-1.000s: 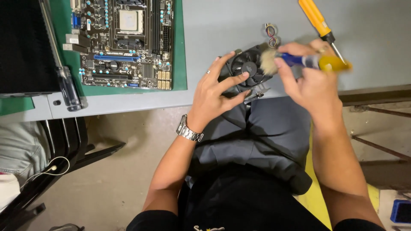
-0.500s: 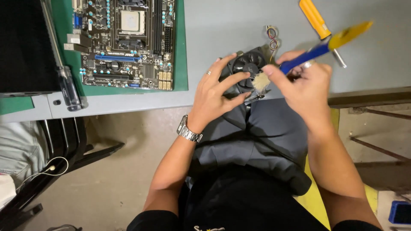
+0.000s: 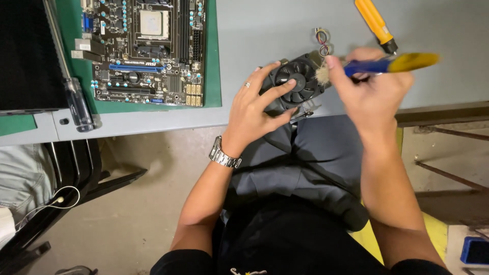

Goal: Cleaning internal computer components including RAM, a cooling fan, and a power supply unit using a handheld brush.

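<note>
The left hand (image 3: 257, 104) lies spread over a black fan (image 3: 298, 81), fingers splayed across its hub and blades, holding it at the near edge of the desk (image 3: 265, 30) above the person's lap. The right hand (image 3: 374, 86) is closed around a brush (image 3: 377, 65) with a blue and yellow handle, its pale bristles touching the fan's right rim.

To do this well, judging from the grip, the left fingers should keep the blades from turning while the bristles work in short strokes outward, away from the hub, so dust leaves the fan and does not fall deeper in. The fan's loose wires (image 3: 322, 40), curled just behind it, are best kept out of the bristles.

Further out, an orange-handled screwdriver (image 3: 376, 23) lies on the desk beyond the right hand. To the left, well apart, a motherboard (image 3: 147, 48) rests on a green mat (image 3: 211, 61), with another screwdriver (image 3: 71, 86) at its left.

Compared with half a second ago, the brush handle lies flatter, nearly level, where it then tilted up to the right. The bristles have moved from the fan's face to its right rim. The left hand holds the same spread grip.
</note>
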